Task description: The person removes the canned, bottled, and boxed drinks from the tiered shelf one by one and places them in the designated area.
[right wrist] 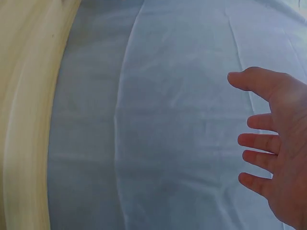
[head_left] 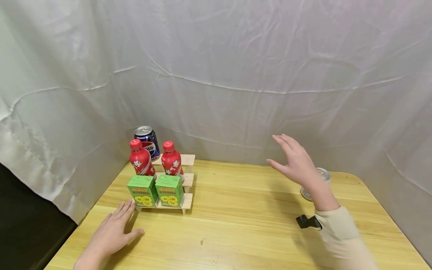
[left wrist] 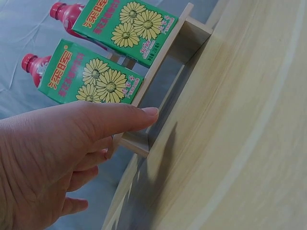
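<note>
My left hand (head_left: 113, 230) is at the front left corner of a small three-step wooden rack (head_left: 188, 201), fingertips right by its lowest step, thumb spread away. Two green drink cartons with yellow flowers stand on that step, a left carton (head_left: 143, 192) and a right carton (head_left: 170, 191). Behind them on the middle step are two red bottles, the left bottle (head_left: 141, 161) and the right bottle (head_left: 172, 160). A dark blue cola can (head_left: 148, 140) stands on the top step. My right hand (head_left: 295, 163) is raised over the table's right side with fingers extended, holding nothing.
A silver-topped can (head_left: 323, 174) stands on the right of the wooden table (head_left: 236, 225), partly hidden behind my right wrist. A black strap piece (head_left: 308, 222) hangs from the right cuff. Pale curtains (head_left: 236, 75) enclose the back and sides.
</note>
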`<action>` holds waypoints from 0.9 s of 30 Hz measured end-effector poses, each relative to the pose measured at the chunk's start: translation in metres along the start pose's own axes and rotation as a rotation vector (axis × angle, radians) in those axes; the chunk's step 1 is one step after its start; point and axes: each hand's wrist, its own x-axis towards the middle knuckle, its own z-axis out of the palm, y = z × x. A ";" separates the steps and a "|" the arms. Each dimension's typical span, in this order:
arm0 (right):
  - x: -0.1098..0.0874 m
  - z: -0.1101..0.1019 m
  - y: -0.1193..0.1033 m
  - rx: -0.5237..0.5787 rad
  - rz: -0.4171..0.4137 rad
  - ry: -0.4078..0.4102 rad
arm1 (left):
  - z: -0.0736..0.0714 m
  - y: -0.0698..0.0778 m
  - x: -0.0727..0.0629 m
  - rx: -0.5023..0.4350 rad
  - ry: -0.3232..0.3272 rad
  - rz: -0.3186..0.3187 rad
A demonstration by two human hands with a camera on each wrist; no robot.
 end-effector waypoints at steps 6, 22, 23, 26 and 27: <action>0.019 0.010 -0.023 0.031 -0.063 0.023 | 0.000 0.000 -0.002 0.001 0.006 -0.007; 0.071 0.035 -0.091 0.133 -0.208 0.015 | 0.001 0.000 0.000 0.013 0.012 -0.013; 0.074 0.035 -0.095 0.138 -0.208 0.008 | 0.001 0.000 -0.001 0.010 0.010 -0.015; 0.082 0.038 -0.107 0.158 -0.207 -0.007 | 0.000 0.001 -0.001 0.006 0.012 -0.016; 0.085 0.040 -0.111 0.162 -0.207 -0.010 | -0.001 0.001 -0.002 0.003 0.012 -0.018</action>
